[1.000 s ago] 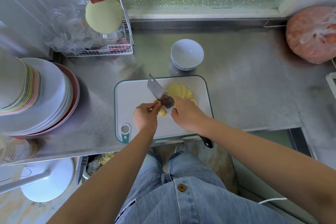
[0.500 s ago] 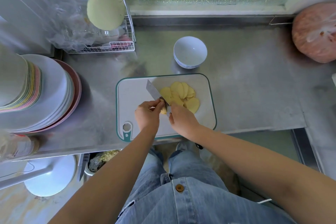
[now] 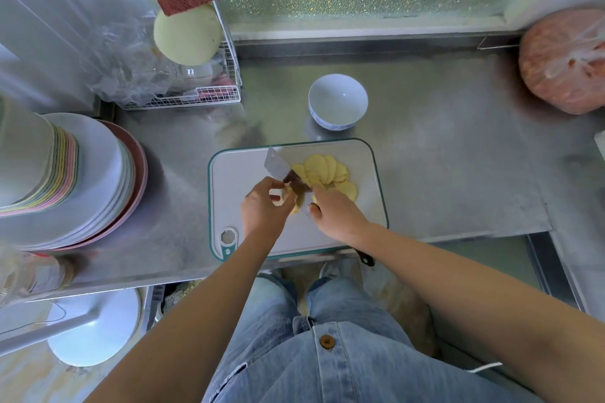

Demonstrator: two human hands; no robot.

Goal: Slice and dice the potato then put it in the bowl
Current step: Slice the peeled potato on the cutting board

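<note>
Yellow potato slices [image 3: 327, 173] lie fanned out on a white cutting board [image 3: 235, 180] with a green rim. A small uncut end of the potato [image 3: 293, 203] sits between my hands. My left hand [image 3: 265, 209] pinches that end piece from the left. My right hand [image 3: 334, 213] grips a knife [image 3: 278, 167]; its blade points up and left, and its edge rests against the potato end. The black handle tip [image 3: 366, 259] sticks out past the board's near edge. An empty white bowl [image 3: 338, 101] stands just behind the board.
A tall stack of plates [image 3: 75, 173] stands at the left on the steel counter [image 3: 442, 157]. A wire rack [image 3: 183, 98] with plastic bags is at the back left. A bagged reddish round object [image 3: 563, 62] sits far right. The counter's front edge runs just below the board.
The knife came down from a raised position onto the potato end, and more slices now show to the right of the blade. Both hands stayed over the board's middle.
</note>
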